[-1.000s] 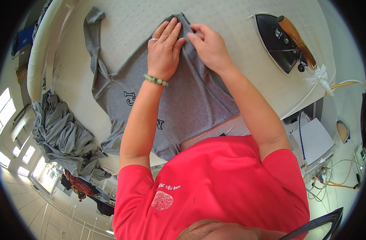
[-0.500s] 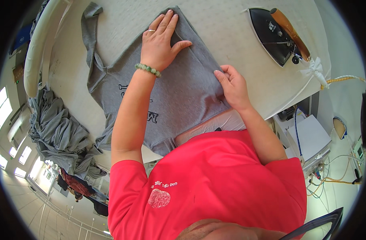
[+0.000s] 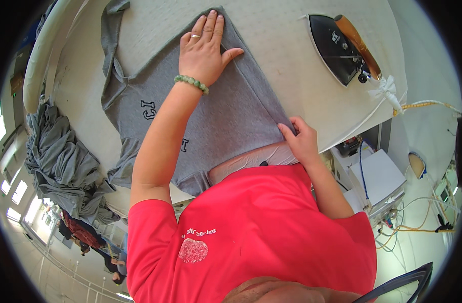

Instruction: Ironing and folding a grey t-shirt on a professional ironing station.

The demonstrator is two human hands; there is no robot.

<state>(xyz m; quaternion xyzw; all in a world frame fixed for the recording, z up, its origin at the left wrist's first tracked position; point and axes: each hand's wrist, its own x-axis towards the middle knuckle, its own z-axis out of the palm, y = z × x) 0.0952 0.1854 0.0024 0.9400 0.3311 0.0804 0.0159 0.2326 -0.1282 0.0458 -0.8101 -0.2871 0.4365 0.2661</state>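
Observation:
A grey sweatshirt (image 3: pixel 236 116) with dark outlined lettering lies spread on a pale padded ironing table (image 3: pixel 276 45). My left hand (image 3: pixel 204 55) presses flat on its far end, fingers stretched out and thumb spread to the right. A ring and a green bead bracelet are on that hand and wrist. At the near right corner of the cloth, my right hand (image 3: pixel 302 140) pinches the edge between thumb and fingers. The side between the two hands runs fairly straight. One sleeve extends to the far left, and my left forearm covers part of the lettering.
A black iron (image 3: pixel 337 50) with a wooden handle rests on the table at the far right, its cord wrapped in white cloth. A heap of grey garments (image 3: pixel 64 161) hangs at the left edge. Cables and a white box (image 3: pixel 385 174) stand below right.
My right hand has moved nearer along the sweatshirt's right side to its corner, and that side is straighter. My left hand stays flat on the far end. The view has shifted slightly.

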